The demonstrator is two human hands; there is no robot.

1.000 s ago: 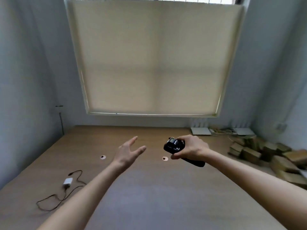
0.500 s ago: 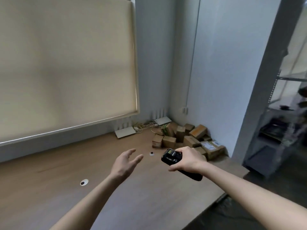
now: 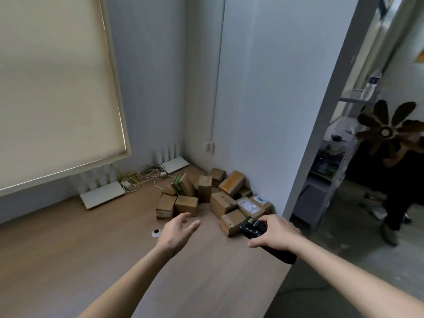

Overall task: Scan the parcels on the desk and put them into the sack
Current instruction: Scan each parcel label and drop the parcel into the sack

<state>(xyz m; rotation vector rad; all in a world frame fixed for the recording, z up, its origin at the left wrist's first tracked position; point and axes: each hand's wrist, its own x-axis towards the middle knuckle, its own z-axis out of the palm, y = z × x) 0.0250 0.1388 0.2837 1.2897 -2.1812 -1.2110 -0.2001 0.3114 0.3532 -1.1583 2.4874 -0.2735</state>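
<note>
Parcels [image 3: 214, 198] heaped in bench [image 3: 91, 260] corner against wall. Left hand [image 3: 177, 232] spread, fingers relaxed, holding nothing, above bench. Right hand [image 3: 274, 232] gripping black scanner [image 3: 253, 227], seemingly just beside nearest parcel.

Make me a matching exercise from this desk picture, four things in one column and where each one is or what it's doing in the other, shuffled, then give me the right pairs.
Things
1. scanner
2. left hand
3. parcels
4. white routers

Places or states
A. heaped in the desk's corner against the right wall
B. gripped in the right hand
C. lying flat at the desk's back edge below the blind
D. open, fingers spread, holding nothing, above the desk

Pairs: 1-B, 2-D, 3-A, 4-C
</note>
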